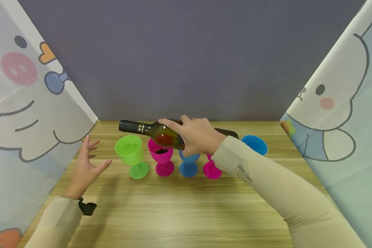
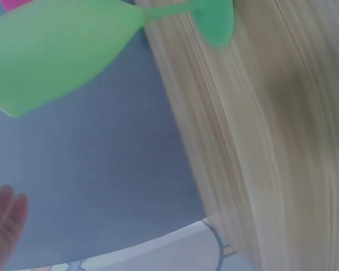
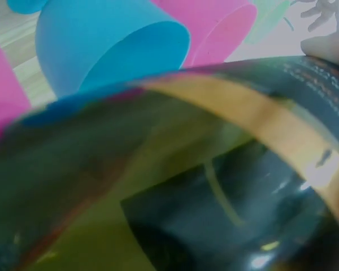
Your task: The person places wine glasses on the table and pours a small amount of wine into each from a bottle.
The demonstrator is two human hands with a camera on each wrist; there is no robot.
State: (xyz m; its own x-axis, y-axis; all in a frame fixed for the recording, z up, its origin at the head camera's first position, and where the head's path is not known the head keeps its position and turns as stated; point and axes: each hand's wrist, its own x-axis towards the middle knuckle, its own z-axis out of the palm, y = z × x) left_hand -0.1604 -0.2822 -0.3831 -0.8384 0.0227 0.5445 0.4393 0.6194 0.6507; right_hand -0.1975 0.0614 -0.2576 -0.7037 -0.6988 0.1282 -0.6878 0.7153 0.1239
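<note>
My right hand clamps a dark bottle round its body, before the rims of a row of goblets; its long axis runs nearly crosswise, black neck aimed at 9 o'clock and a shade toward 10, base toward 3 and a shade toward 4; the mouth sits at about 11 o'clock from the green goblet; my left hand, fingers and thumb spread apart, is near that goblet's 8 o'clock side.

The bottle is glossy, olive and see-through at the shoulder, with a gold-lettered neck band; the goblets look like smooth plastic, round-bowled on flared feet; the magenta goblet contains dark liquid; the table is wood-grained.

My hand hides the bottle's middle, my right sleeve part of its base; a red patch shows in the glass, whether liquid or goblet I cannot tell; the nearer blue goblet and second magenta goblet are partly covered, and only the bowl of the far blue goblet shows at 3 o'clock.
</note>
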